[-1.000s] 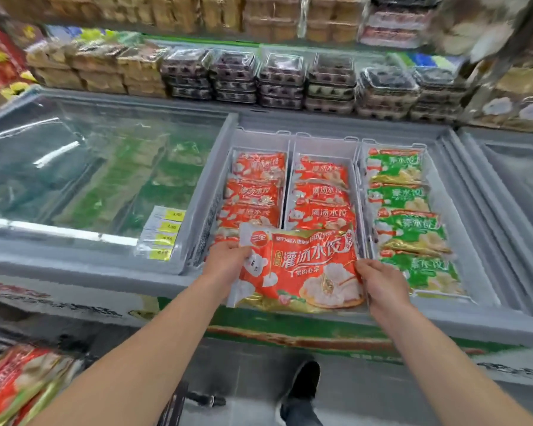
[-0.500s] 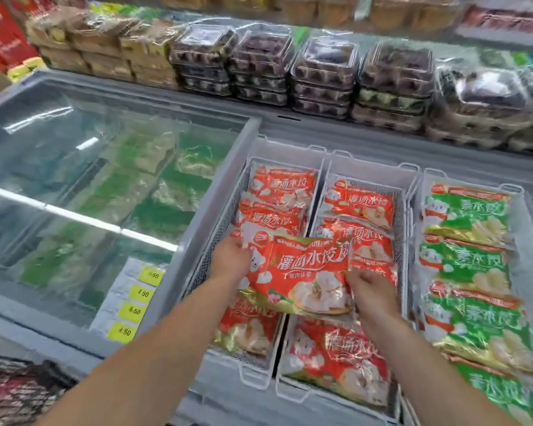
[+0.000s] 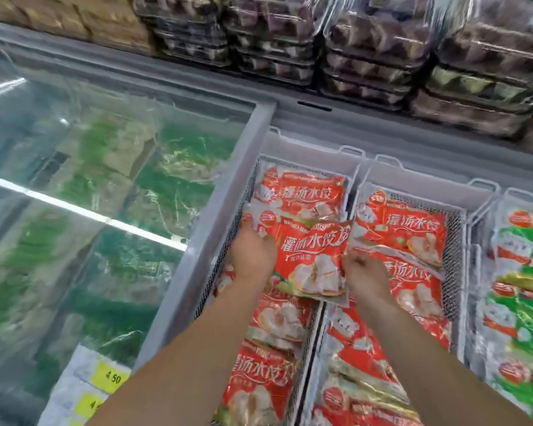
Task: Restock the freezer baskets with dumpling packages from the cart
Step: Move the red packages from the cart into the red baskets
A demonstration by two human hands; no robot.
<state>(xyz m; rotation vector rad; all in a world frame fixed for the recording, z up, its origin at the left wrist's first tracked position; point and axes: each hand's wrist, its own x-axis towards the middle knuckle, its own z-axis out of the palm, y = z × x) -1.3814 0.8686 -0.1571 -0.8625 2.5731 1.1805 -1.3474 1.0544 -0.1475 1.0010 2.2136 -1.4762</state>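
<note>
Forearms reach down and forward; left hand [image 3: 253, 256] and right hand [image 3: 365, 276] grip opposite edges of a red plastic dumpling package [image 3: 311, 259], held over the leftmost grey wire freezer basket [image 3: 228, 241].

Probably a grocery shop, glass-lidded chest freezer [image 3: 105, 186], yellow price tags [image 3: 111, 378], stacked packaged trays [image 3: 366, 56] behind

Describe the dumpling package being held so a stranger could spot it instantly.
Find the open freezer beside the glass lid. Over its leftmost basket of red packages, the held red package sits between the left hand and right hand. It alone is gripped and tilted across its neighbours.
</note>
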